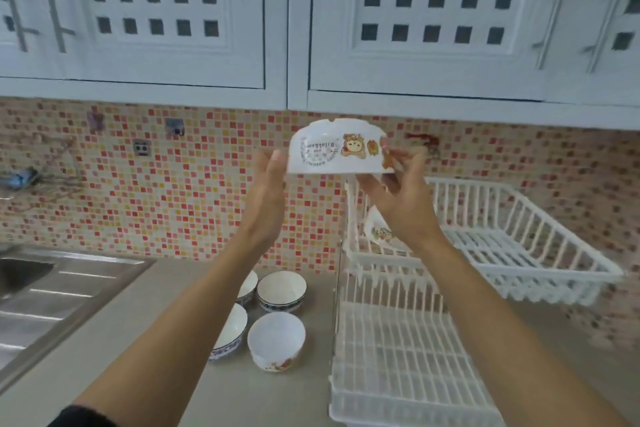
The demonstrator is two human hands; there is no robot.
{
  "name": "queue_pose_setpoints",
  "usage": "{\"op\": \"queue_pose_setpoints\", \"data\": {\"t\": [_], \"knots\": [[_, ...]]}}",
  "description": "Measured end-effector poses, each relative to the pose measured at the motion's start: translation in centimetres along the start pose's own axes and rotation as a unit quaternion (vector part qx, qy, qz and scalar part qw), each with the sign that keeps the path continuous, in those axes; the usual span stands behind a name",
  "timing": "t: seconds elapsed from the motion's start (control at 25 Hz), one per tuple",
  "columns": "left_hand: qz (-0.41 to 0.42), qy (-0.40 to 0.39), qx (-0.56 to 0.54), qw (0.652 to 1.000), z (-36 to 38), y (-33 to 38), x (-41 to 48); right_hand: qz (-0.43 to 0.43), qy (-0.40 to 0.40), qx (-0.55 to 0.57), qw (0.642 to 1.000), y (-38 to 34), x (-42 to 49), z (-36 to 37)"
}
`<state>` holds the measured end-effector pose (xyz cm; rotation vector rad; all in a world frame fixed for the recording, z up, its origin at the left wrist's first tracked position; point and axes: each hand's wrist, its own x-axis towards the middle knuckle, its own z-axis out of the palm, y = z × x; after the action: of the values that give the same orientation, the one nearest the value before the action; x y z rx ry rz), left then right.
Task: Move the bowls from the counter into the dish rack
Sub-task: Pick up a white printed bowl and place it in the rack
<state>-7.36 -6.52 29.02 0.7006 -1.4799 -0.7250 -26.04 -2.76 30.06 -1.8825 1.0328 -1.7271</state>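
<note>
Four bowls sit on the counter (270, 402) just left of the dish rack (398, 350); a fifth is in the air, a sixth already racked.

Head view, only view available.

Held bowl (337, 151): white, cartoon print, turned upside down, foot uppermost. Raised above the rack's left edge, in front of the mosaic backsplash (173, 201) and below the wall cabinets (287, 28). Left hand (268, 184) presses flat against the bowl's left side, fingers mostly extended. Right hand (398, 198) is curled under the rim on the right, fingertips around the edge. Both hands share the load; neither is closed tight.

Racked bowl (379, 229): same cartoon print, leaning in the rack's upper tier, partly hidden behind the right hand.

Counter group, left of the rack: plain white bowl (277, 340) nearest the rack, upright; blue-banded bowl (282, 289) behind it; two more blue-banded bowls (230, 331) further left, partly covered by the left forearm. Sink (45, 291) well left of the rack.

Step in hand (judgement): transfer of the second bowl, mid-carry. Roughly a third done at best.

Next move calls for: shifting the bowl rightward over the upper tier, lowering it beside the racked bowl without knocking it, then releasing both hands once it rests between the ribs.
</note>
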Motion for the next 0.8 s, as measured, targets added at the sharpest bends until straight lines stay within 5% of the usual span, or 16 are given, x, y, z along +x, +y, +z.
{"op": "queue_pose_setpoints", "data": {"t": [0.24,0.6,0.8], "knots": [[-0.043,-0.014,0.045,0.998,8.4,1.6,1.7,0.003,-0.097,-0.010,0.995,1.8,-0.4,-9.0],[-0.071,-0.057,0.156,0.984,17.1,-2.1,4.4,0.055,0.019,-0.135,0.989,8.5,1.1,-14.2],[-0.154,-0.041,0.136,0.978,19.1,-5.0,4.8,0.172,-0.075,-0.225,0.956,12.2,2.9,-14.6]]}}
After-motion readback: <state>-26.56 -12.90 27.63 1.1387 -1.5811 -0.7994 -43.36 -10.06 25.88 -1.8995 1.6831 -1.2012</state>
